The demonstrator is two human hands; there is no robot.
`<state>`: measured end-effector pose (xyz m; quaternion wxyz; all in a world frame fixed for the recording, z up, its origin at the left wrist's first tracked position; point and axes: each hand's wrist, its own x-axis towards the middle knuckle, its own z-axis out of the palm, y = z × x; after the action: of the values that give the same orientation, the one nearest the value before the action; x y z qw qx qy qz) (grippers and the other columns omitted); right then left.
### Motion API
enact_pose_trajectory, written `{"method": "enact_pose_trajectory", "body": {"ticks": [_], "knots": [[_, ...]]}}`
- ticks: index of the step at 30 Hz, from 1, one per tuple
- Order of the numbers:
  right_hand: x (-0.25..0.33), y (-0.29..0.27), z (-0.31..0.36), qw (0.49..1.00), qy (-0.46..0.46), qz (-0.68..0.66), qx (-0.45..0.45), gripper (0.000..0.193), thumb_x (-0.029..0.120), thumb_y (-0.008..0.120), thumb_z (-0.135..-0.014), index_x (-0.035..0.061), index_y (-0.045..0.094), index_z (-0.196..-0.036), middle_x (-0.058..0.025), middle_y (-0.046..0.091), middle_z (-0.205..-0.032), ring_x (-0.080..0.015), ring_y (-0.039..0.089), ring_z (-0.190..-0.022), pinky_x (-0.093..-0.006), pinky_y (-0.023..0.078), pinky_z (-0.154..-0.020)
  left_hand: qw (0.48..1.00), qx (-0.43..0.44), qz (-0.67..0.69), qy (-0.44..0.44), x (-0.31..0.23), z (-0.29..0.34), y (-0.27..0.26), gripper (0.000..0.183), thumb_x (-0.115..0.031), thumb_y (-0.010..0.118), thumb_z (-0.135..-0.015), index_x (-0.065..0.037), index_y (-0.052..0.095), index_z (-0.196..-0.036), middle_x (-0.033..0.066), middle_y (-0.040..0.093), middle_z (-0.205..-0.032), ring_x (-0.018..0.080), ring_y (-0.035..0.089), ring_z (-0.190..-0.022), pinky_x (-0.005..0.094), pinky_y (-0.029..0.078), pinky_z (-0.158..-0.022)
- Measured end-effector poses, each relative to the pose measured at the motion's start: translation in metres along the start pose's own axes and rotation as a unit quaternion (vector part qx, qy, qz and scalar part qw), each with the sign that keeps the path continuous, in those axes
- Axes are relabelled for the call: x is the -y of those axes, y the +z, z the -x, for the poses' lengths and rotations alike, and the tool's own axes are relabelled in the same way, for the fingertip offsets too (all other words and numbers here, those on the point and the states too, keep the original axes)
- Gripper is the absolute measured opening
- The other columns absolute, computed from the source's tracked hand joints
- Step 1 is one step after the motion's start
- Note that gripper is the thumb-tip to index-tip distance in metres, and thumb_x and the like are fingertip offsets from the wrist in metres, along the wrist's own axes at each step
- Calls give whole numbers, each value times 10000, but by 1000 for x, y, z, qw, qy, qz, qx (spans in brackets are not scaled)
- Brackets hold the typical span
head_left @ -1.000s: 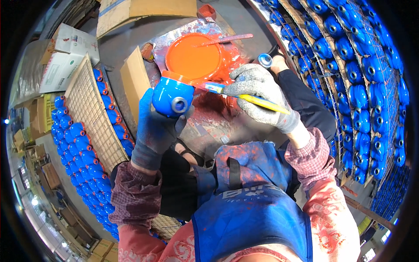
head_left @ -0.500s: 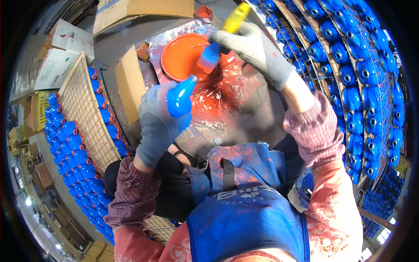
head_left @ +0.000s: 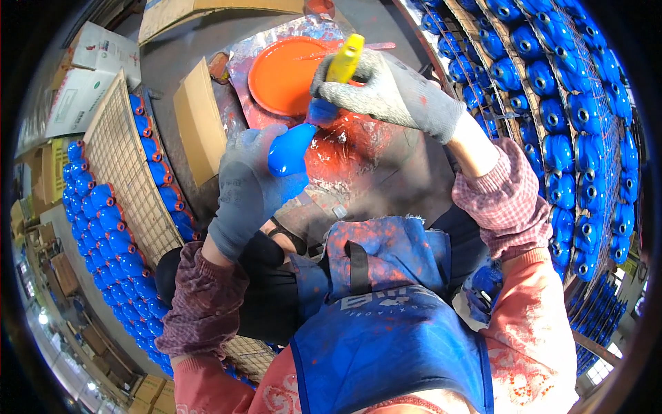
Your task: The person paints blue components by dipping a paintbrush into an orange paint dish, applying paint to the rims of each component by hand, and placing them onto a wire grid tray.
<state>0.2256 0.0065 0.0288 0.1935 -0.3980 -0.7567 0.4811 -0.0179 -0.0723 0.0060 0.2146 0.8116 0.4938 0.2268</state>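
Observation:
My left hand (head_left: 249,172), in a blue-grey glove, is closed round a glossy blue bottle-shaped piece (head_left: 288,152) whose narrow neck points up and to the right. In a pale, paint-marked glove, my right hand (head_left: 386,88) grips a paintbrush (head_left: 345,58) by its yellow handle. Its blue lower part slants down toward the neck of the piece, and the bristles appear to meet it, though the exact contact is hard to make out. Just beyond both hands sits a round pan of orange paint (head_left: 279,72). Below the brush is a red, paint-caked surface (head_left: 345,152).
On the left, rows of blue pieces with red-orange mouths (head_left: 114,234) stand beside a wire-mesh rack (head_left: 127,165). Racks of blue pieces with unpainted-looking rims (head_left: 555,152) rise at the right. A cardboard flap (head_left: 200,121) stands left of the pan; a white carton (head_left: 103,76) lies farther left.
The brush has swung down and left from above the pan's edge to the neck of the blue piece, its handle now more upright. My left hand keeps hold of the piece.

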Motion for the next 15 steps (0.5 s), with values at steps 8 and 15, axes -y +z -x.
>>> {"method": "enact_pose_trajectory", "body": {"ticks": [8, 15], "knots": [[-16, 4, 37, 987, -92, -56, -121, 182, 120, 633, -879, 14, 659, -1024, -82, 673, -959, -162, 633, -917, -298, 495, -851, 888, 63, 389, -236, 1, -3, -11, 418, -184, 653, -809, -27, 567, -1186, 78, 619, -1052, 153, 602, -934, 303, 502, -812], [-33, 14, 58, 952, -108, -199, -206, 183, 129, 610, -911, 22, 621, -1058, -76, 628, -1061, -157, 577, -1048, -300, 441, -941, 718, 73, 633, -281, -5, 0, -17, 666, -460, 541, -853, -19, 463, -1345, 145, 564, -1277, 248, 592, -1110, 394, 489, -963]]}}
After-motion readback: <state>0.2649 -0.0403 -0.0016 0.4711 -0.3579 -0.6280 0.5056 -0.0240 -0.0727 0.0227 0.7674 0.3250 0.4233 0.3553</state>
